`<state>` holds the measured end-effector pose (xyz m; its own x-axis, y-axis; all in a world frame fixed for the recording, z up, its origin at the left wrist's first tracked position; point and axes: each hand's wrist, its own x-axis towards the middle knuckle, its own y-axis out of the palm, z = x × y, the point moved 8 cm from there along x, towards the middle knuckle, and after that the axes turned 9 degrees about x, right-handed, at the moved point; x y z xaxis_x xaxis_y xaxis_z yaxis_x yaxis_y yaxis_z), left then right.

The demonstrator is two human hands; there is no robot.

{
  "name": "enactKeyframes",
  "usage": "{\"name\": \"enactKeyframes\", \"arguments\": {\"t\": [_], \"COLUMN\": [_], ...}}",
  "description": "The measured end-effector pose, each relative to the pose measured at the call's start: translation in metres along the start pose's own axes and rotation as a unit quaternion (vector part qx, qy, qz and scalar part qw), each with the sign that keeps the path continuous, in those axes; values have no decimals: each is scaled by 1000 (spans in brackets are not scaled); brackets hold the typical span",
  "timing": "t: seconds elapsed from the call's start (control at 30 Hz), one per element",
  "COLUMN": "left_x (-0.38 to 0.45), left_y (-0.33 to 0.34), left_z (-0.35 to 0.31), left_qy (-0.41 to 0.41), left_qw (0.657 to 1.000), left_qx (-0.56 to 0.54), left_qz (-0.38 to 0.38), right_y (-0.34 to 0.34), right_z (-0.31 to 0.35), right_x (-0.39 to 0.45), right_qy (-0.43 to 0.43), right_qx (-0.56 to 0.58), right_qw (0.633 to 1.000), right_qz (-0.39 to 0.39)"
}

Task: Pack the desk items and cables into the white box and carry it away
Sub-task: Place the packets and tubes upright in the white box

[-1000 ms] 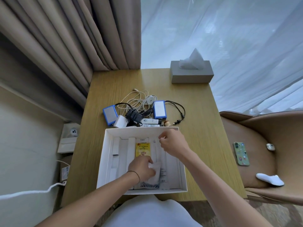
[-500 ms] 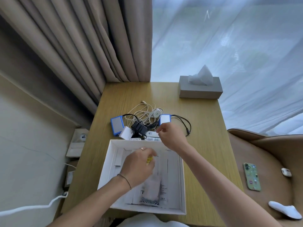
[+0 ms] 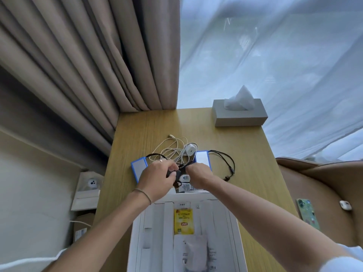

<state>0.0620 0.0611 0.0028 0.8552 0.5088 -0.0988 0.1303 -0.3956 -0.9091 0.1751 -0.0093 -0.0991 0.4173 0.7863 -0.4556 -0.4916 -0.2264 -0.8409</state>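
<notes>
Head view, looking down on a wooden desk [image 3: 253, 195] set against a beige curtain [image 3: 82, 61] and a sheer white one [image 3: 275, 59].

Left hand [image 3: 157, 178]: fingers curled round a black adapter [image 3: 177, 174] at the near edge of the cable pile, just beyond the box's far wall. Thin bracelet [image 3: 144, 194] on that wrist, ring on one finger.

Right hand [image 3: 198, 174]: fingers bent down over the same black clump, just beside the left hand; it appears to pinch the black lead there, though the fingertips are hidden from above.

White box [image 3: 137, 238]: open, at the near edge of the desk, running out of the bottom of the view. Inside lie a yellow tea sachet [image 3: 183, 221] and, nearer the person, a pale printed packet [image 3: 196, 252].

Cable pile: white cable [image 3: 170, 147] looped loosely with a white plug [image 3: 190, 149] on top, beyond the hands. A black cable [image 3: 228, 163] arcs out to the right of the right hand. Two flat blue-edged items: one [image 3: 139, 169] left of the left hand, partly covered by it; the other [image 3: 202, 159] just beyond the right hand. Small white labelled pieces [image 3: 187, 186] lie between the hands and the box.

Grey tissue box [image 3: 239, 114] at the far right corner, well apart from the pile. On the tan chair [image 3: 324, 179] to the right, a green phone [image 3: 307, 213] and a small white object [image 3: 345, 205].
</notes>
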Motion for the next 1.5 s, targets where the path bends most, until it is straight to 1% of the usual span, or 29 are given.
{"name": "enactKeyframes", "arguments": {"t": [0.17, 0.3, 0.37, 0.5, 0.57, 0.63, 0.67, 0.7, 0.77, 0.8, 0.87, 1.03, 1.17, 1.27, 1.33, 1.4, 1.5], "left_x": [5, 7, 10, 18, 24, 30, 34, 37, 44, 48, 55, 65, 68, 70, 70, 69, 70], "left_y": [8, 13, 16, 29, 39, 51, 58, 66, 82, 90, 106, 143, 160, 169, 173, 173, 165], "left_z": [29, 38, 39, 32, 25, 15, 9, 3, -9, -15, -25, -47, -59, -68, -70, -71, -72], "left_qy": [-22, -21, -16, -1, 9, 22, 31, 41, 58, 69, 100, 199, 240, 283, 292, 288, 272], "left_qw": [999, 998, 998, 996, 994, 990, 988, 985, 980, 978, 969, 926, 892, 872, 863, 861, 878], "left_qx": [-28, -32, -28, -21, -16, -17, -13, -5, 15, 27, 71, 186, 250, 297, 313, 311, 279], "left_qz": [34, 52, 59, 90, 112, 137, 152, 165, 188, 197, 212, 260, 289, 268, 270, 281, 279], "right_y": [10, 17, 13, -6, -21, -34, -37, -40, -43, -43, -41, -34, -33, -35, -36, -36, -38], "right_z": [14, 26, 23, 4, -15, -41, -53, -64, -83, -90, -97, -86, -74, -67, -62, -58, -53], "right_x": [17, 20, 21, 16, 6, -6, -12, -19, -35, -43, -59, -87, -99, -107, -111, -116, -123], "right_qy": [-31, -64, -58, -27, 12, 63, 84, 104, 143, 160, 183, 180, 167, 157, 154, 151, 138], "right_qx": [-99, -222, -221, -122, -55, 36, 105, 186, 354, 416, 492, 587, 636, 648, 655, 662, 666], "right_qw": [995, 972, 973, 992, 998, 996, 990, 975, 920, 889, 841, 774, 736, 727, 721, 716, 717], "right_qz": [9, 35, 31, 4, -23, -48, -52, -57, -86, -105, -131, -154, -160, -166, -165, -162, -153]}}
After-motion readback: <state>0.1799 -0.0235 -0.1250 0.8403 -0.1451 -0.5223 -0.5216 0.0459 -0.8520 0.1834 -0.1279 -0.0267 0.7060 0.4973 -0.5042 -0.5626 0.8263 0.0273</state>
